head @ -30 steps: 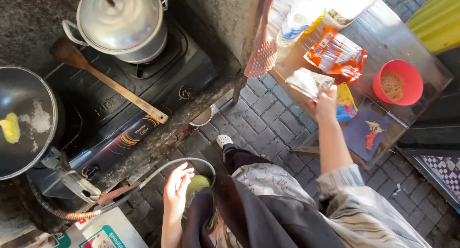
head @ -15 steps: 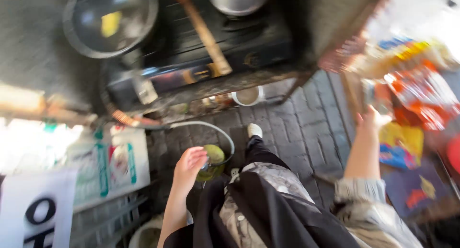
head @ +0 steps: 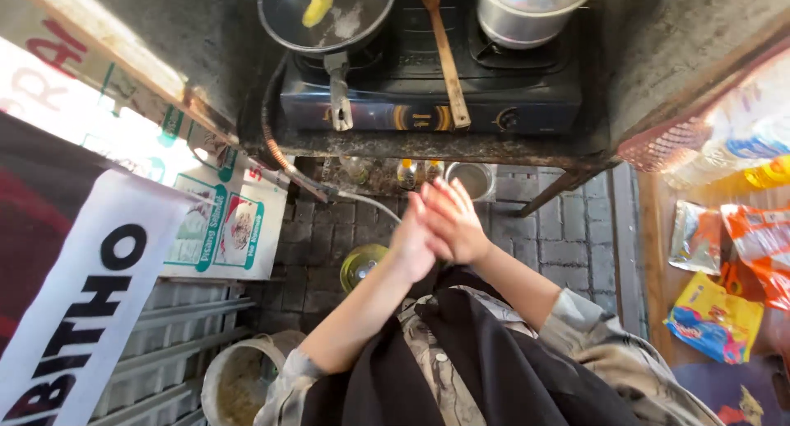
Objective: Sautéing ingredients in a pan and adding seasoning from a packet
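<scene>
Stove: a black two-burner gas stove sits on a dark grimy counter, its front along the counter's near edge.
Pot: a lidded round steel pot stands on the right burner.
Pan: a dark round frying pan rests on the left burner, with a yellow lump inside and its handle sticking out over the stove's front edge.
Spoon: a long wooden spoon lies between pan and pot, its handle reaching the stove's front.
Packets: orange, silver and yellow snack packets lie on a wooden table at the right edge.
Hands: the left hand and right hand are pressed palm to palm below the counter's front edge, fingers straight and loose, grasping nothing.
Cup: a small steel cup stands under the counter, just beyond the fingertips.
</scene>
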